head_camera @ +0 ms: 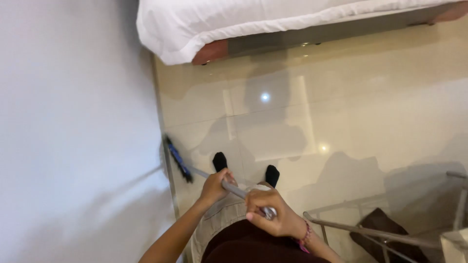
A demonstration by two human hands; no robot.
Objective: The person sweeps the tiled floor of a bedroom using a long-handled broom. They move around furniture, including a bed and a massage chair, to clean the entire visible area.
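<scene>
Sweeping stroke: grey metal-handled broom, grasped by left hand and right hand; blue bristle head held at left wall base; a pull nearward is called for.

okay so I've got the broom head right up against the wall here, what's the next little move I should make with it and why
Probably draw the broom head back along the wall's foot toward your feet. It sits at the seam where the white wall meets the glossy tile floor, both hands, left hand and right hand, grip the metal handle, and open floor lies behind it.
</scene>
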